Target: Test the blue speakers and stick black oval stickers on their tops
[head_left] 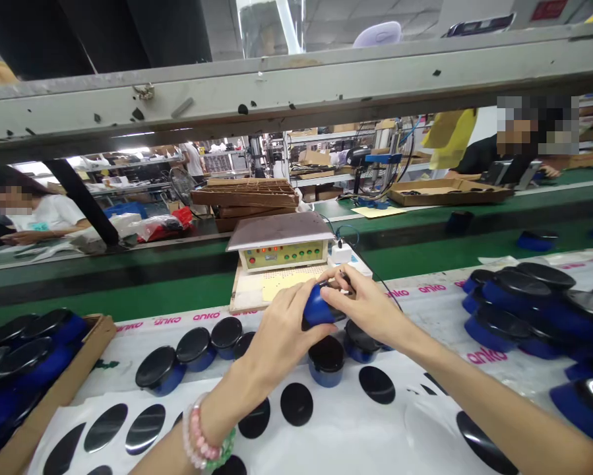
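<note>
Blue piece point(316, 305), round and dark at its edges, is held tilted in both hands, raised over the worktop and just in front of the control box point(282, 256). Left grip point(281, 316) wraps its left side, thumb below; beaded bracelets point(204, 435) on that wrist. Right grip point(360, 300) closed on its right side, thumb laid against the blue; a small dark bit shows by those fingertips, too blurred to name. Below the hands, a black-topped blue pot point(326, 361) stands upright, another point(361, 342) just right of it. To the left, a short row of the same kind point(196, 348), the last partly hidden behind the left hand. Nearest the wearer: white sheet point(345, 435) bearing black discs point(297, 404). Further pots crowd a cardboard tray point(73, 382) at left; more point(518, 284) are clustered at right, on white wrap point(425, 307) printed "anko" in pink. Control box shows lit red and green indicators; yellow paper point(286, 287) in front, white plug point(342, 252) at its right. Beyond the green surface point(197, 284), one person point(49, 214) at left, another point(484, 155) at right.
</note>
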A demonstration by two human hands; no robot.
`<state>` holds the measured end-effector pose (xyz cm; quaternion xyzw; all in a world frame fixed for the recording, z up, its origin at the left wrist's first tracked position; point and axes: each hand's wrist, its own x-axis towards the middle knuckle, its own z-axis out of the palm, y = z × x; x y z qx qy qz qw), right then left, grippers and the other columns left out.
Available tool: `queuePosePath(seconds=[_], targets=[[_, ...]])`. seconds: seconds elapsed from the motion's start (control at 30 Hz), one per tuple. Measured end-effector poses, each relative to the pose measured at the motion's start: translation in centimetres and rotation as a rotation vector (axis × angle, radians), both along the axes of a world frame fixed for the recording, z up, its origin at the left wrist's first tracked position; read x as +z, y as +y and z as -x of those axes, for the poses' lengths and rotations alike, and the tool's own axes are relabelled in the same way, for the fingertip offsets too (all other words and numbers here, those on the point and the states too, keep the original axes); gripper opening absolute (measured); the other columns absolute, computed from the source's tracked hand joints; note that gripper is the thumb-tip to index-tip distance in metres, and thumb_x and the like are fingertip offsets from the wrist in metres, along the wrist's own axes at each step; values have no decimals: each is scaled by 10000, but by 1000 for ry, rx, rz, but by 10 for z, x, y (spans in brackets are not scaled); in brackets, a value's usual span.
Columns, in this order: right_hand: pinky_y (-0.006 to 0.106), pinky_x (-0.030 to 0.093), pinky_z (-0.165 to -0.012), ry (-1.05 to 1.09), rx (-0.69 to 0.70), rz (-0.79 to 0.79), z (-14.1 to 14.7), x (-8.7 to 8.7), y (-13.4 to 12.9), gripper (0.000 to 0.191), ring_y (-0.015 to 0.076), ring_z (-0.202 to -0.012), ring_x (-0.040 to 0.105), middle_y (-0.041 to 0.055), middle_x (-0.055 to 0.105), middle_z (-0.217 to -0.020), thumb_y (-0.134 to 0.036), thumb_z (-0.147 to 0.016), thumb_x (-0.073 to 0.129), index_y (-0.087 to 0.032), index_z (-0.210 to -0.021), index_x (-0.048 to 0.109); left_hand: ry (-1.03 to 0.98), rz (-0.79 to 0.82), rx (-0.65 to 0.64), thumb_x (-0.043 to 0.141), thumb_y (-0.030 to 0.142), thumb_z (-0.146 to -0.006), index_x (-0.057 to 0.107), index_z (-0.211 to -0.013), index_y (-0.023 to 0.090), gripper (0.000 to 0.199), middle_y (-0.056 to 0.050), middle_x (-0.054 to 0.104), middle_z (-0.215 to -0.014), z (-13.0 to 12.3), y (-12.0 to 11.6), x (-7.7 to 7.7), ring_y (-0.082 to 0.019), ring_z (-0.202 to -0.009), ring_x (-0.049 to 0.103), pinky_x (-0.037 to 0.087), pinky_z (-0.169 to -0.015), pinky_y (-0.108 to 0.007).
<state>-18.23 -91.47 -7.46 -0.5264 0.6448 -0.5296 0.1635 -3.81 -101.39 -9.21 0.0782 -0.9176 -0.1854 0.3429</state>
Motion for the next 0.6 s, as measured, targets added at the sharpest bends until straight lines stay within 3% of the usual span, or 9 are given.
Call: queuePosePath(seconds=[0.1, 0.2, 0.37, 0.5, 0.53, 0.6], targets=[[237, 415, -603, 69, -15, -1, -9, -3, -5, 252, 124, -709, 478, -17, 519, -830, -361, -850, 506, -227, -734, 328, -27, 22, 5, 725, 222, -741, 320, -1339, 244, 722, -81, 531, -1271, -3, 2, -2, -228, -1182, 512, 439, -995, -371], [272, 402, -610, 272, 22, -93, -15, -1, -7, 233, 137, -664, 467, -20, 486, -759, -410, -866, 491, -220, -792, 379, -218, -52, 26, 696, 198, -709, 312, -1337, 274, 740, -52, 524, -1185, -6, -4, 0, -206, -1097, 549, 468, -935, -324], [325, 422, -695, 560, 26, -203, -14, -1, 7, 244, 195, -804, 523, 70, 546, -943, -424, -867, 501, -192, -904, 434, -346, -121, 251, 600, 266, -731, 379, -1235, 216, 553, -78, 519, -1159, -13, -43, 1, -219, -1028, 568, 469, -886, -337], [370, 421, -706, 806, 100, -408, -17, -27, 22, 341, 234, -749, 546, 56, 600, -810, -493, -771, 625, -190, -800, 472, -557, -142, 327, 633, 266, -664, 446, -1113, 162, 497, -76, 625, -868, -23, -71, -10, -276, -821, 623, 503, -727, -392], [383, 422, -733, 848, 110, -415, -19, -36, 24, 362, 237, -745, 552, 54, 612, -799, -501, -742, 654, -188, -786, 478, -615, -135, 323, 650, 255, -638, 473, -1082, 152, 489, -86, 629, -837, -24, -72, -13, -300, -821, 623, 501, -722, -415], [390, 418, -779, 888, 92, -401, -21, -49, 24, 354, 230, -736, 558, 49, 627, -786, -475, -718, 674, -183, -794, 490, -683, -96, 313, 663, 210, -608, 492, -1094, 127, 522, -158, 621, -964, -22, -68, -15, -374, -980, 581, 460, -825, -511]])
